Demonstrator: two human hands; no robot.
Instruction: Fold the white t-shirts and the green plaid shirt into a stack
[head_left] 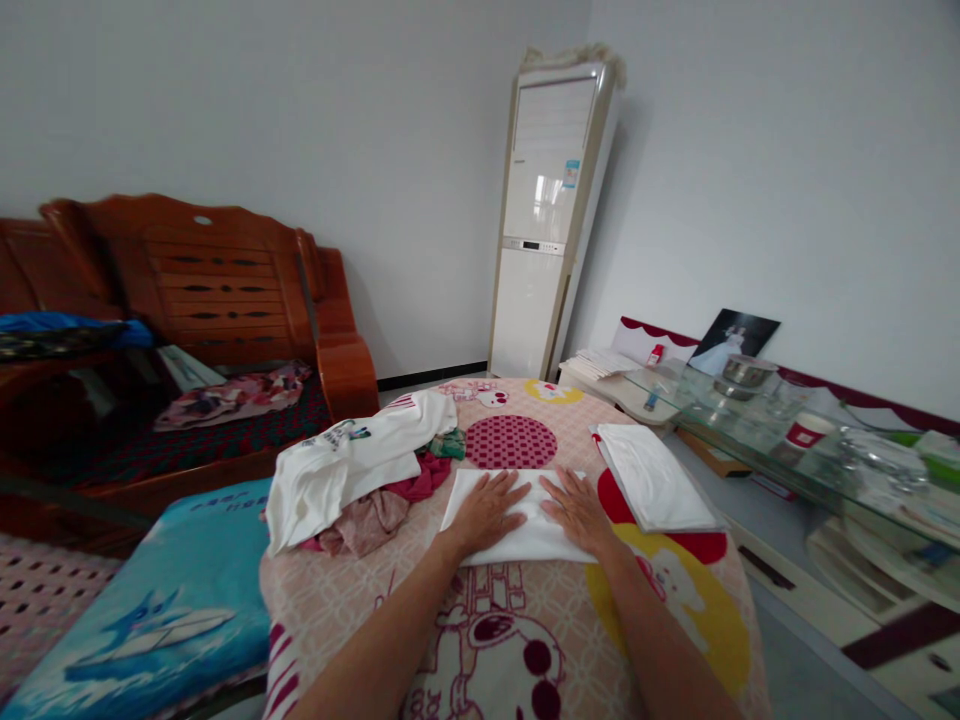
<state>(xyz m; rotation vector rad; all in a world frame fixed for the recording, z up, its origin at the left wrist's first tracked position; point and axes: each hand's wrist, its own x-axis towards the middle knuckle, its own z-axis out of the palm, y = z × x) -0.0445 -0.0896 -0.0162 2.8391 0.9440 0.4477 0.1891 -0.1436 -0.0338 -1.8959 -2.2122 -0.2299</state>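
Observation:
A white folded garment point(529, 520) lies flat as a rectangle on the cloth-covered table in front of me. My left hand point(489, 512) rests palm down on its left part, fingers spread. On its right part my right hand point(577, 508) lies flat too, with the fingers apart. To the right is a neat folded white stack point(652, 475), with a grey layer showing along its edge. A loose heap of clothes lies to the left: a white shirt point(352, 455) on top, with pink and dark red pieces point(375, 520) under it.
The patterned tablecloth point(517, 600) covers the round table. A blue cushion point(172, 600) is at the left, below a wooden sofa point(217, 290). On the right a glass shelf point(780, 440) holds a paper cup point(806, 432) and dishes. A tall air conditioner point(544, 220) stands in the corner.

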